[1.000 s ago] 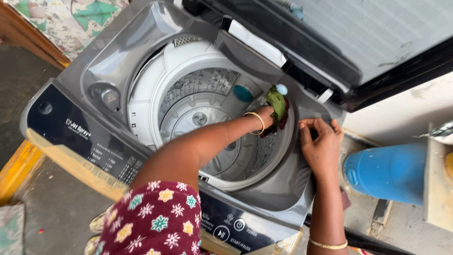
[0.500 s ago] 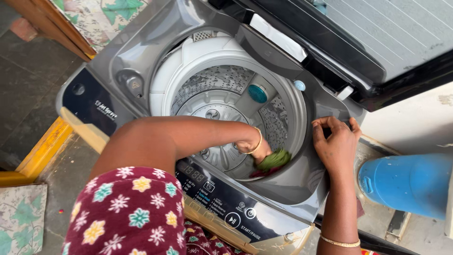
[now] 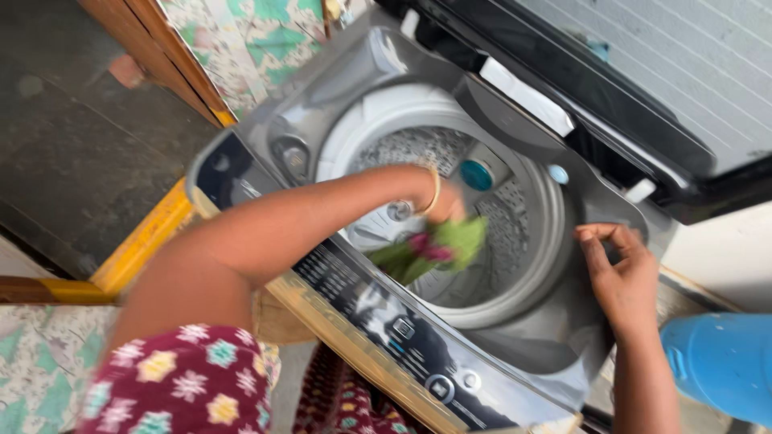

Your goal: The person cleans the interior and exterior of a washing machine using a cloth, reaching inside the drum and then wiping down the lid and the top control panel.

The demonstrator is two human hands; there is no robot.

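Note:
A grey top-loading washing machine (image 3: pixel 555 345) stands with its lid (image 3: pixel 611 72) raised. My left hand (image 3: pixel 445 205), with a gold bangle at the wrist, is over the middle of the steel drum (image 3: pixel 523 233) and grips a green and maroon cloth (image 3: pixel 434 245) that hangs down from it. My right hand (image 3: pixel 619 273) rests on the machine's right rim beside the drum, fingers curled on the edge. The picture is blurred by motion.
A blue plastic drum (image 3: pixel 716 362) lies at the lower right. The dark control panel (image 3: pixel 386 321) runs along the machine's near edge. A yellow-edged step (image 3: pixel 137 241) and a leaf-patterned cloth (image 3: pixel 241 40) lie to the left. My flowered maroon sleeve (image 3: pixel 177 382) fills the lower left.
My left hand has moved the cloth from the drum's far right wall, down along the near side, to over the drum's middle. The view has shifted. My right hand stays on the rim.

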